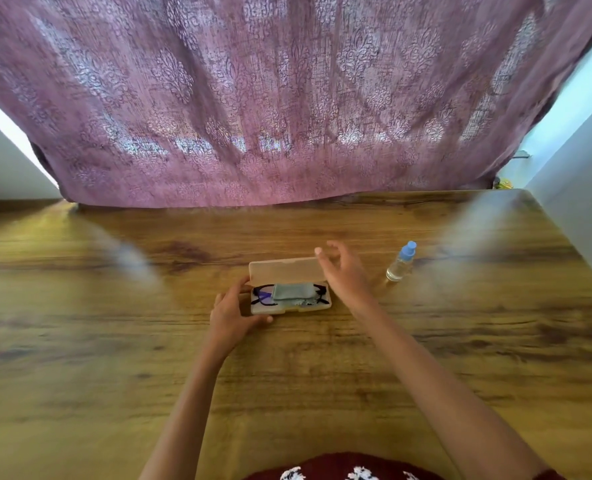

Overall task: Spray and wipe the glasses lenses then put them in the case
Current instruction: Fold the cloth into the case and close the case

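Left hand [230,313]: thumb and fingers braced the left end of the translucent glasses case [289,284]. Right hand [344,271]: fingers spread and curled, empty, hovering by the raised lid's right edge. Black-framed glasses [261,295] lay inside the case under a folded grey cloth [292,291]. Spray bottle [400,263] stood just right, on the wooden table [114,341].
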